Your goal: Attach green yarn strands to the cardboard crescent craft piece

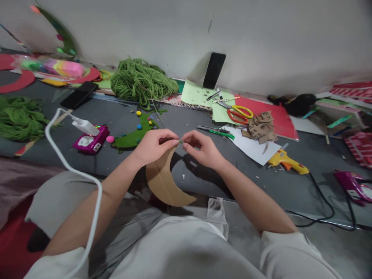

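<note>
My left hand (154,145) and my right hand (202,147) meet in front of me, both pinched together at the top tip of a brown cardboard crescent (164,182). The crescent hangs down from my fingers over my lap. A thin green yarn strand (158,114) runs from the pinch up toward the green yarn heap (141,81) by the wall. What exactly sits between my fingertips is too small to tell.
A yarn-covered green crescent with coloured pompoms (135,135) lies on the grey floor. A yellow glue gun (286,162), scissors (238,112), a green cutter (222,133), cardboard scraps (260,128), a pink power strip (90,141) with a white charger, and two phones (213,70) (79,95) lie around.
</note>
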A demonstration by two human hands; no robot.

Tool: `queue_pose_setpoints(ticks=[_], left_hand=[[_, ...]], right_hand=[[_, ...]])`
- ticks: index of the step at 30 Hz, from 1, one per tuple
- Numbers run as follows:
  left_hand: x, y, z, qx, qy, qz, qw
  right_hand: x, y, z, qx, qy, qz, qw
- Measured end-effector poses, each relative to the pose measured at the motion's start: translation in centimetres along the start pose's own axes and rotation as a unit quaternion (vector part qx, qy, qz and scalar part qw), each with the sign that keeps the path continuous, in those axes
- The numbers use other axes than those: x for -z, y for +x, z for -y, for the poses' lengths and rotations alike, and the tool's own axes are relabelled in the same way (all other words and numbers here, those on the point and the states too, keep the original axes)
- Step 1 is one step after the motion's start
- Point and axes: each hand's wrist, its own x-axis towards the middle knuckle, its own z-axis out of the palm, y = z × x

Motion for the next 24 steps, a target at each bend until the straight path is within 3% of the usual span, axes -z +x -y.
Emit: queue_pose_setpoints(ticks=[7,15,24], left_hand=[[-0.3,0.0,0.4,0.014,-0.028,-0.051,0.998],[-1.2,0.1,0.1,0.029,-0.072,-0.123,0.989],[-1.0,0.1,0.0,0.015,-0.070,-0.137,0.988]], right_hand=[[-1.4,-0.3,-0.8,0.002,0.016,-0.020,1.000],[-3.5,-0.3,-1.3,-0.061,0.168,-0.082,0.980],[-3.5,-0.5,-0.8,-0.028,0.077,-0.131,0.988]])
